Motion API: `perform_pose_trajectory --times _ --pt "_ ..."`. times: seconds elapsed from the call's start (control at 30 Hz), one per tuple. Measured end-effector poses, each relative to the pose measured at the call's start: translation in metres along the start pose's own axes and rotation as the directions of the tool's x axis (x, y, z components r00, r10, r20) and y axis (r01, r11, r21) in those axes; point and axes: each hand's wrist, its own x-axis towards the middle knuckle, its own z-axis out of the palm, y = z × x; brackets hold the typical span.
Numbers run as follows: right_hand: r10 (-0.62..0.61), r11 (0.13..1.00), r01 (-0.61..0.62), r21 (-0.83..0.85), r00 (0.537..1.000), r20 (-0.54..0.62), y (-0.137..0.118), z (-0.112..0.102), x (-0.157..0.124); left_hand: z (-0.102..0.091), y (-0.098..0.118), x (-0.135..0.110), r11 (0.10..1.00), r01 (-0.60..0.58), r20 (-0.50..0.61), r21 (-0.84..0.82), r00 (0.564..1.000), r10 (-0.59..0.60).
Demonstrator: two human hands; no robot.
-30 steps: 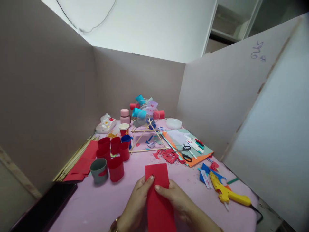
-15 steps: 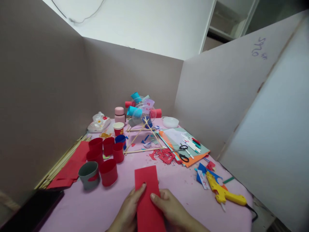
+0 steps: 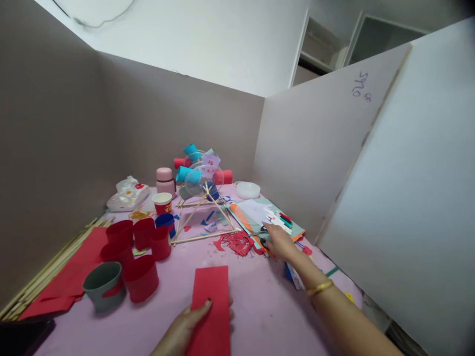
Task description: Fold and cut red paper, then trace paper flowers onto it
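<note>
My left hand (image 3: 193,321) is closed on a folded strip of red paper (image 3: 211,291), thumb on top and fingertips showing at its right edge. The strip is held upright over the near part of the table. My right hand (image 3: 277,240), below a gold bracelet (image 3: 319,288), is stretched out to the scissors (image 3: 262,234). Its fingers are curled at the black handles and hide part of them. The scissor blades point left, over a heap of red paper scraps (image 3: 239,242).
Several red paper cups (image 3: 141,279) and a grey one (image 3: 104,288) stand left. Behind is a stick frame (image 3: 208,238) bearing a wheel with coloured cups (image 3: 193,175). Markers (image 3: 278,217) lie on coloured sheets (image 3: 299,234). Partition walls (image 3: 297,148) enclose the pink table (image 3: 256,316).
My right hand has let go of the red paper and moved forward to the scissors. My left hand still holds the paper. The view has turned slightly right.
</note>
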Motion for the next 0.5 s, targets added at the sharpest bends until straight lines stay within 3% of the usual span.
perform_pose_trajectory --times 0.1,0.23,0.37,0.5 --pt "-0.025 0.987 0.038 -0.155 0.996 0.081 0.021 0.000 0.020 -0.003 -0.002 -0.001 0.998 0.070 0.071 -0.006 0.995 -0.070" --pt "-0.051 0.968 0.089 -0.233 0.985 0.163 0.031 0.012 0.027 -0.006 -0.002 -0.003 0.991 0.130 0.152 -0.026 0.980 -0.125" --pt "-0.046 0.979 0.076 -0.190 0.986 0.158 0.038 0.012 0.024 -0.006 -0.001 -0.004 0.990 0.137 0.238 -0.011 0.963 -0.131" --pt "-0.008 1.000 0.010 -0.023 0.997 0.078 0.042 0.003 0.012 -0.005 0.000 -0.005 0.992 0.124 0.266 0.025 0.956 -0.126"
